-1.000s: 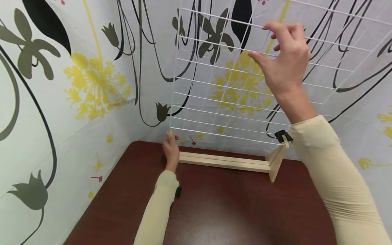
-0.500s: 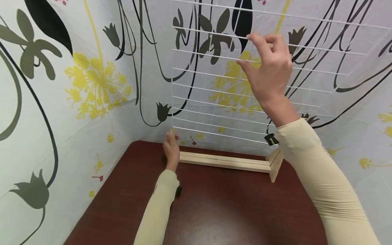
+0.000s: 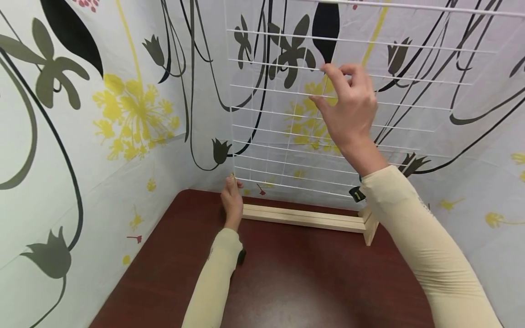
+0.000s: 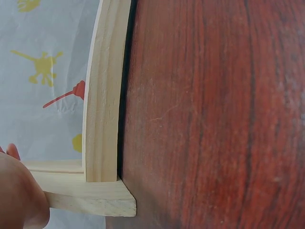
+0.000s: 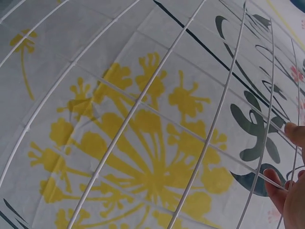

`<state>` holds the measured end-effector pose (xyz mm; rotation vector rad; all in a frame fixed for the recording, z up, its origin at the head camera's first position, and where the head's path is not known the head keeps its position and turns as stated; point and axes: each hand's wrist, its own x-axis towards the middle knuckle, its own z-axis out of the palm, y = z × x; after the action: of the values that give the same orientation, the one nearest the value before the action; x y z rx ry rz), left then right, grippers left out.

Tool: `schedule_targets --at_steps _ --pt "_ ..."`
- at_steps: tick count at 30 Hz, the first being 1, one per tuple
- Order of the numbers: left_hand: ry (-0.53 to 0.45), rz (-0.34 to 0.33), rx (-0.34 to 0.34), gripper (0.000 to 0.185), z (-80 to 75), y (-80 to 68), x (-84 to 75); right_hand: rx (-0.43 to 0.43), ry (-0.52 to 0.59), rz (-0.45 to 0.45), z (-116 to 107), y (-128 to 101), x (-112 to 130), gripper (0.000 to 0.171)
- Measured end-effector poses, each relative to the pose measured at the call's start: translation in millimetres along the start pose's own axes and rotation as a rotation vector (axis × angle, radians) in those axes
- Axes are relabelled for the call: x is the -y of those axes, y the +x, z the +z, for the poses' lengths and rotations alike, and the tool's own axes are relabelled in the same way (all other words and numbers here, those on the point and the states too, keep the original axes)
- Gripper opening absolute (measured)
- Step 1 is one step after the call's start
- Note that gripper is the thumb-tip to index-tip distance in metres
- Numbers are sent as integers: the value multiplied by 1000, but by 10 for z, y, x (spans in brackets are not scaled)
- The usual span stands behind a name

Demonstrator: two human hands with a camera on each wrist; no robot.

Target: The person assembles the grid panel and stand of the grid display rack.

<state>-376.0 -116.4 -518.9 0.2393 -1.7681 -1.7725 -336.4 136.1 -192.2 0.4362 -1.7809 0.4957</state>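
A white wire grid panel [image 3: 287, 136] stands upright at the back of the brown table [image 3: 287, 282], over a pale wooden base [image 3: 303, 217]. My left hand [image 3: 231, 200] grips the left end of that base; in the left wrist view only part of the hand [image 4: 19, 195] shows, against the base's wooden foot [image 4: 86, 198]. My right hand [image 3: 346, 109] is raised in front of the grid's middle. Its curled fingers [image 5: 281, 191] hook a wire of the grid panel [image 5: 143, 100], with the thumb spread below.
A small black clip [image 3: 357, 194] sits at the grid's lower right corner, above the base's right foot [image 3: 371, 228]. Flower-printed sheets [image 3: 102, 114] close in the table on the left, back and right.
My right hand has come down and to the left across the grid, from near its top rows to its middle. The left hand has stayed at the base's left end.
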Motion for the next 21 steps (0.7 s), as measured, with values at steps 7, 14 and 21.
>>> schedule_targets --at_steps 7,14,21 --pt "6 -8 -5 78 -10 -21 6 4 4 7 55 -102 36 51" --pt "-25 18 3 74 -6 -4 14 -8 11 -1 65 -156 34 51" --pt "-117 1 76 68 -59 4 -17 -17 11 -3 92 -191 -28 49"
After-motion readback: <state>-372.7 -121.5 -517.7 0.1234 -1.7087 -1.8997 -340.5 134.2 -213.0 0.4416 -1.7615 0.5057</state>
